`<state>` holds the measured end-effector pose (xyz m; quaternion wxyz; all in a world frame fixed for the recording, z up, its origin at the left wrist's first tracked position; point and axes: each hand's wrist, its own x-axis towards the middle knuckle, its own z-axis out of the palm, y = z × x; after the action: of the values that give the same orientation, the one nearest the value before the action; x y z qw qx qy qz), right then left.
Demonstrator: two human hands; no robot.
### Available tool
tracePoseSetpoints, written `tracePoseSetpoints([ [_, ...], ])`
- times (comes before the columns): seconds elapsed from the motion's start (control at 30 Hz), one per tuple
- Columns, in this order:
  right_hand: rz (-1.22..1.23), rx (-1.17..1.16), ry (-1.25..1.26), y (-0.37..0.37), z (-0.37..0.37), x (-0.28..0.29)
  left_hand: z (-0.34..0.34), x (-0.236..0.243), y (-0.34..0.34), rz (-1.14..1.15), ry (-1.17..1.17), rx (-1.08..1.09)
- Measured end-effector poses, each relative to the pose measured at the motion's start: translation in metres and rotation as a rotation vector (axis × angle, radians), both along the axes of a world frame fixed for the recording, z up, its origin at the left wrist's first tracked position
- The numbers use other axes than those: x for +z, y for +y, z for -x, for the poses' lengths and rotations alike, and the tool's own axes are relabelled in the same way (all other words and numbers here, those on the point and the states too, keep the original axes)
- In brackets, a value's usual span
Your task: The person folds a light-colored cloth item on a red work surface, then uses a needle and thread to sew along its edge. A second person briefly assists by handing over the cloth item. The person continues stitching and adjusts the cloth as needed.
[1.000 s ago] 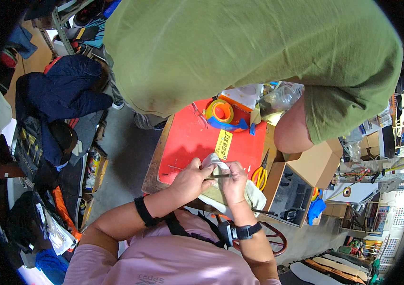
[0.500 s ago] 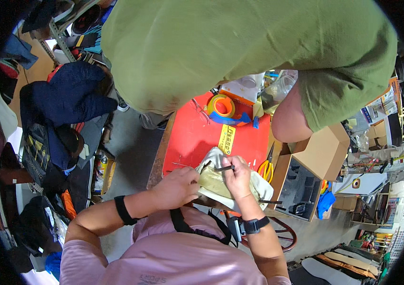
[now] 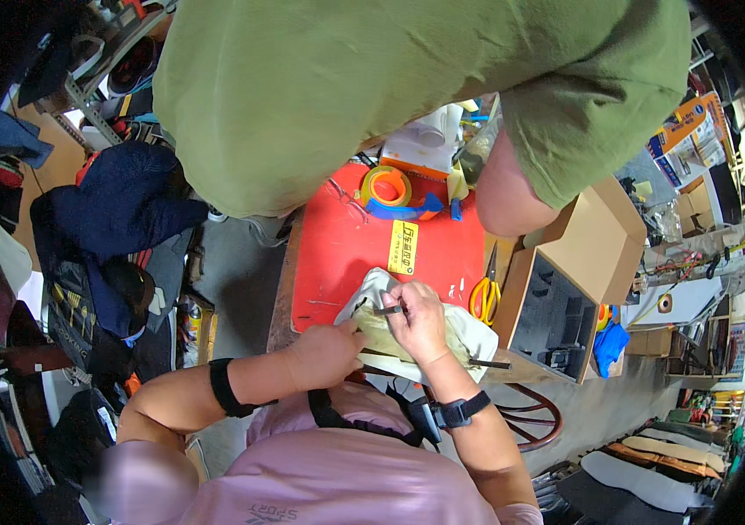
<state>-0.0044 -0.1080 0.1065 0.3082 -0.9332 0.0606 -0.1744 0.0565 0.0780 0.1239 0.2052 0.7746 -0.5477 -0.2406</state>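
Note:
A pale cream and white fabric piece (image 3: 468,335), folded and limp, lies at the near edge of the red board. My left hand (image 3: 328,354) is closed on its left edge, thumb and fingers pinched together. Over its middle, my right hand (image 3: 420,322) is closed around a short dark strip (image 3: 388,310), whose end sticks out leftward from the fingers. A thin dark rod (image 3: 490,364) pokes out from the fabric's right side, beside my right wrist. I cannot tell whether the strip and rod belong to one piece.
The red board (image 3: 328,280) carries a tape roll (image 3: 387,188). Yellow-handled scissors (image 3: 484,297) lie to its right, beside an open cardboard box (image 3: 521,319) with dark foam. A person in a green shirt (image 3: 372,79) leans over the far side. Clothes (image 3: 127,201) are piled left.
The view has shifted slightly. My left hand has closed more tightly at the fabric's edge, while my right hand still grips the dark strip over the fabric.

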Motion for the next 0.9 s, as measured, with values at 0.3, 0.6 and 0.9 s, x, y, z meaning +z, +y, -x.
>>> tracePoseSetpoints([
  [0.3, 0.005, 0.083, 0.035, -0.001, 0.005, 0.01, -0.006, 0.0, -0.008, 0.143, -0.056, -0.041],
  [0.6, -0.299, 0.045, 0.181, -0.004, 0.009, -0.026, 0.0, -0.03, -0.044, 0.483, -0.211, 0.232],
  [0.9, -0.237, -0.336, 0.096, -0.045, 0.148, 0.023, -0.016, -0.032, -0.05, 0.364, -0.277, 0.19],
])
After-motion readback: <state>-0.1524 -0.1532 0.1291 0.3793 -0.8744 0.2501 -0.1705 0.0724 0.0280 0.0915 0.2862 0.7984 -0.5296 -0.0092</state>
